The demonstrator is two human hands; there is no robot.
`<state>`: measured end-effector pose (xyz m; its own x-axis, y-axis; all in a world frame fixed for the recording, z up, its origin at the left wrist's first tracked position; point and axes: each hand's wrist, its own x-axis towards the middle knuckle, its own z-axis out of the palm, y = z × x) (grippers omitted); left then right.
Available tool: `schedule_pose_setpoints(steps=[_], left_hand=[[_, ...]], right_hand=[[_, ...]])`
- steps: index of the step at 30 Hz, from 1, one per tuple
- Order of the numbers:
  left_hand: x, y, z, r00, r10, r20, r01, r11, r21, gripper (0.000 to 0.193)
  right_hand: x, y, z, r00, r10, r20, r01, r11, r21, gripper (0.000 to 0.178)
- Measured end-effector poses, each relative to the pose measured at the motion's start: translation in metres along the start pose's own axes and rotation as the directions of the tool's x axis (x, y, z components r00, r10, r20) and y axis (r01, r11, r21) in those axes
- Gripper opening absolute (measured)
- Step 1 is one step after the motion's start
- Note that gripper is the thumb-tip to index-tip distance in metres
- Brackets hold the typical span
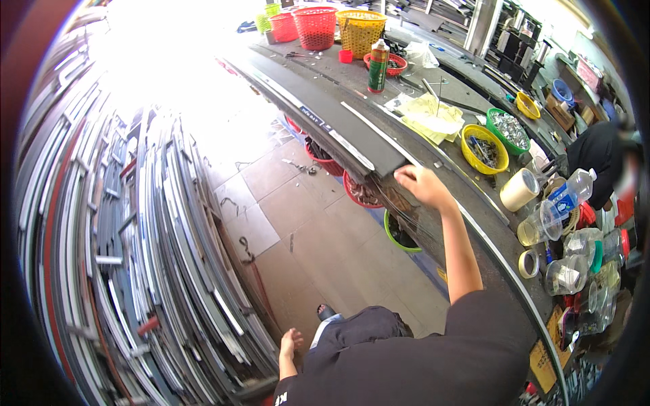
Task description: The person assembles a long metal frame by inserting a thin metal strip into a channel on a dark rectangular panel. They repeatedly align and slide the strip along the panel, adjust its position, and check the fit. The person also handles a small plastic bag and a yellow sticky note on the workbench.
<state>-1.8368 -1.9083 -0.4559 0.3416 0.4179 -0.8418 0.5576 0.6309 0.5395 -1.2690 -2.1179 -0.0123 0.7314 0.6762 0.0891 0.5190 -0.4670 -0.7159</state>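
Note:
My right hand is over the bench edge, at the near end of a long dark grey profile. Its fingers are bent and pressed together by the profile's corner; whether they grip anything is hidden. Beside the profile's outer edge runs a narrow white strip with dark print. My left hand hangs low by my body, away from the bench, holding nothing, with its fingers loosely apart.
Long metal profiles fill a rack at left, across a tiled floor. On the bench stand a spray can, a yellow basket, a green basket, a tape roll and plastic jars. Red baskets sit beneath.

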Motion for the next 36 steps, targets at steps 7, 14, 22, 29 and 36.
schedule_pose_setpoints(steps=[7, 14, 22, 29, 36], left_hand=[[0.063, 0.266, 0.009, 0.935, 0.333, 0.123, -0.332, 0.943, -0.024, 0.049], [0.151, 0.526, 0.061, 0.825, 0.565, 0.023, -0.554, 0.816, -0.168, 0.039], [0.223, 0.859, 0.124, 0.359, 0.929, 0.087, -0.933, 0.356, 0.053, 0.029], [0.304, 1.108, 0.204, -0.032, 0.963, 0.268, -0.843, -0.170, 0.511, 0.044], [0.349, 1.176, 0.242, 0.191, 0.853, 0.485, -0.555, -0.314, 0.770, 0.068]], right_hand=[[0.175, 0.083, 0.059, 0.901, 0.104, -0.422, -0.298, 0.854, -0.426, 0.061], [0.192, 0.062, 0.068, 0.826, 0.237, -0.511, -0.397, 0.888, -0.230, 0.044], [0.227, -0.016, 0.071, 0.673, 0.434, -0.599, -0.568, 0.822, -0.043, 0.042], [0.330, -0.046, 0.117, 0.711, 0.226, -0.666, -0.470, 0.857, -0.211, 0.039], [0.514, -0.077, 0.181, 0.753, 0.028, -0.658, -0.321, 0.887, -0.330, 0.035]])
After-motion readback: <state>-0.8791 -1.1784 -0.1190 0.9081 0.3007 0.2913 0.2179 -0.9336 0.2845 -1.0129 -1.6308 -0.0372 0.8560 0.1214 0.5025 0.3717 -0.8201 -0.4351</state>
